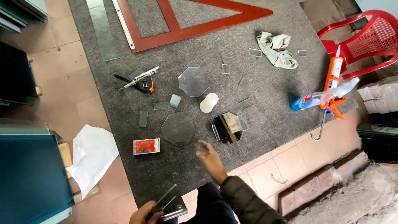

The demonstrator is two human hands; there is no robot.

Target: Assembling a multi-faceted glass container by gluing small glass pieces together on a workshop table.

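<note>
Glass strips (169, 203) pinched in left hand (143, 215) at 6 o'clock | right hand (211, 159) fingers spread, empty, hexagon mirror (227, 127) at 1 o'clock | avoid sharp edges

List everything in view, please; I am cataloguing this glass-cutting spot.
Grey felt mat: one, covering the work surface.
Octagonal clear glass panes: two, mid-mat.
Hexagonal mirror piece: one, near right hand.
White round bottle: one, between panes.
Orange caulking gun: one, right edge, across a blue-capped clear tube.
Red wooden frame: one, top.
Black tape measure: one, beside a pen.
Red small box: one, lower left.
Grey crumpled cloth: one, upper right.
Red plastic chair: one, top right.
White paper sheet: one, floor left.
Left hand: holds stacked glass strips.
Right hand: open above mat.
</note>
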